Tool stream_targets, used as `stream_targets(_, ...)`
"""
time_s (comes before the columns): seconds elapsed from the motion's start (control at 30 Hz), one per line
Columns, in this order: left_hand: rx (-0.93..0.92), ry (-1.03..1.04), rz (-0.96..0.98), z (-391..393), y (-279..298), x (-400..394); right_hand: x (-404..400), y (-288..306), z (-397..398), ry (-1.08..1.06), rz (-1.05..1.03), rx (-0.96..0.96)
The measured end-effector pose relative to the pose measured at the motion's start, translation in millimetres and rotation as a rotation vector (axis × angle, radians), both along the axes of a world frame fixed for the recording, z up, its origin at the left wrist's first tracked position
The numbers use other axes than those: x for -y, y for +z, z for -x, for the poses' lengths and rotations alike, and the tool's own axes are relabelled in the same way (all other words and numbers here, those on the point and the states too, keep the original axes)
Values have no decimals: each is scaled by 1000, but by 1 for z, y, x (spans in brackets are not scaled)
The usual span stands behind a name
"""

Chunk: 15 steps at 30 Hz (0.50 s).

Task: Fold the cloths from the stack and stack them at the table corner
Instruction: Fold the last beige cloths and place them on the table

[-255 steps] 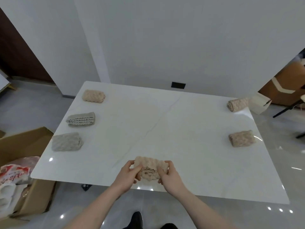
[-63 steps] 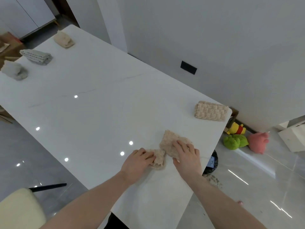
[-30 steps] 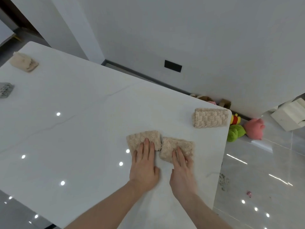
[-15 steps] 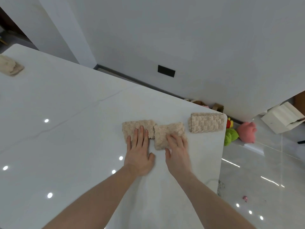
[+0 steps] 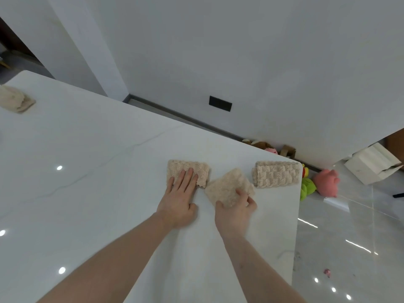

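The fingers [image 5: 188, 174] of the left hand [image 5: 178, 202] lie straight and close together, pressing flat on the near edge of a folded beige cloth [image 5: 188, 172] that sits on the white worktop [image 5: 87, 171]. The palm rests on the bare surface just in front of that cloth. The right hand [image 5: 235, 212] has its fingers [image 5: 242, 193] curled over the near corner of a second beige cloth [image 5: 227, 189], with the thumb at its left edge, so the hand grips it. This second cloth is turned at an angle, one corner pointing away from the person, and it seems to be raised a little off the surface at the gripped end, though that is hard to tell. It lies between the first cloth and a third folded cloth [image 5: 276, 174], close to both. The third one sits square at the far right corner of the worktop, right at the edge.

Well apart, at the far left edge of the view, another folded cloth [image 5: 15, 101] lies on the worktop. Beyond the corner, on the glossy floor [image 5: 349, 237], lie a pink soft toy [image 5: 326, 182] and a green one [image 5: 307, 188], with a white box [image 5: 371, 164] behind them against the white wall [image 5: 240, 51].
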<state>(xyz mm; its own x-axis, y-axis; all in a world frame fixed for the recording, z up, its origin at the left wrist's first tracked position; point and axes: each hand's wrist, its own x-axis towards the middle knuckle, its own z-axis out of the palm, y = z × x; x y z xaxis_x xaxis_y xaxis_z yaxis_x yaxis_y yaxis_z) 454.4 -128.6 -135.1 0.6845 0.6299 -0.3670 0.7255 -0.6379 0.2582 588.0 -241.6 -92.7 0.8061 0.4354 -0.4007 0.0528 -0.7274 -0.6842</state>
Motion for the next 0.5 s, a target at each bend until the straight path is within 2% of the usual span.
stream_targets(0.17, 3, -50, -38, 9, 1, -31, -21, -3, -30, 438, 48, 201)
stream_targets(0.3, -29, -77, -29, 5, 2, -45, -46, 7, -69, 776, 218, 449)
stream_targets(0.4, -37, -78, -17, -6, 2, -54, -65, 17, -94, 941, 275, 569)
stream_targets(0.5, -33, -82, -2, -19, 4, -67, -83, 25, -103, 984, 336, 621)
